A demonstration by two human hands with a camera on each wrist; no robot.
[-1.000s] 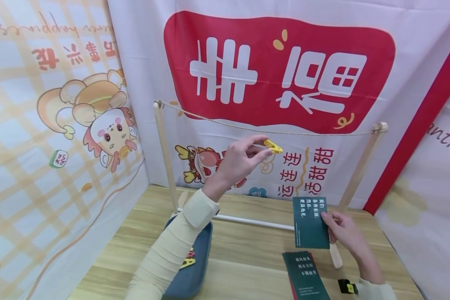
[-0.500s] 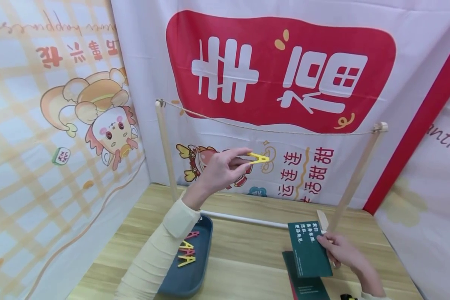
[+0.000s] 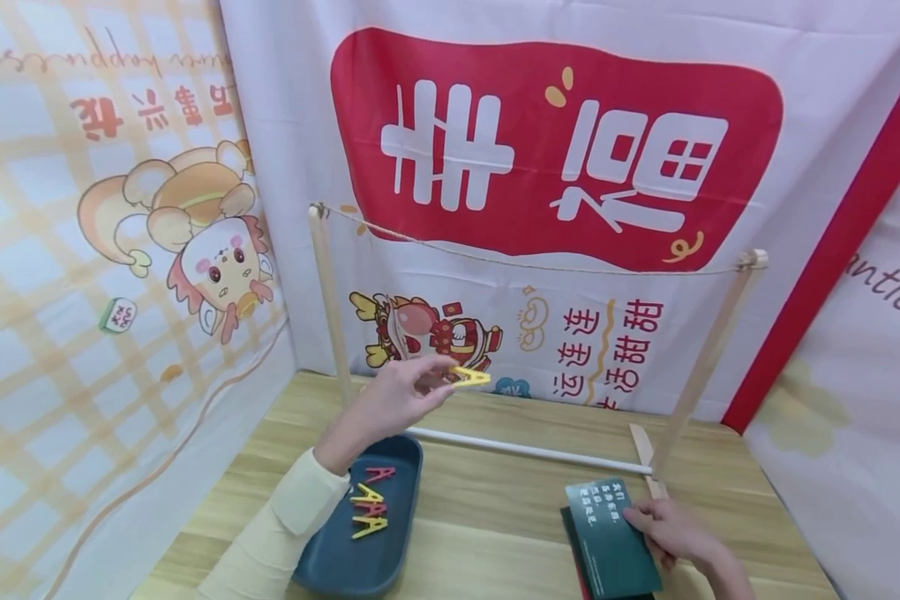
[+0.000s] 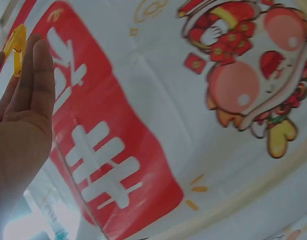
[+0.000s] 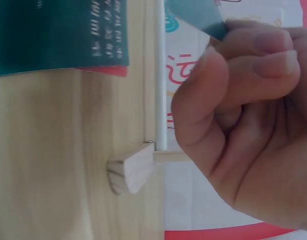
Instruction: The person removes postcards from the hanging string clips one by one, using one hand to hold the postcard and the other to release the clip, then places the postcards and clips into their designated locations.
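Out over the table, my left hand (image 3: 397, 396) pinches a yellow A-shaped clothespin (image 3: 482, 379) between thumb and fingertips. The same clothespin (image 4: 17, 50) shows at the upper left of the left wrist view. My right hand (image 3: 671, 529) grips one edge of a dark green card (image 3: 615, 542) with white printed characters. That card overlaps a stack of cards on the table in the head view and hides most of it. In the right wrist view the stack (image 5: 53, 40) shows green with a red edge below, and the held card's corner (image 5: 201, 20) appears above my curled fingers.
A blue tray (image 3: 375, 571) at the left holds several yellow and red clothespins (image 3: 369, 527). Behind stands a wooden frame, its thin rope (image 3: 510, 262) strung between a left post (image 3: 330, 308) and a right post (image 3: 705, 367). A white rod (image 3: 525, 450) joins them low down.
My left hand has drawn down and left from near the rope with the yellow clothespin. My right hand has lowered the green card toward the stack.
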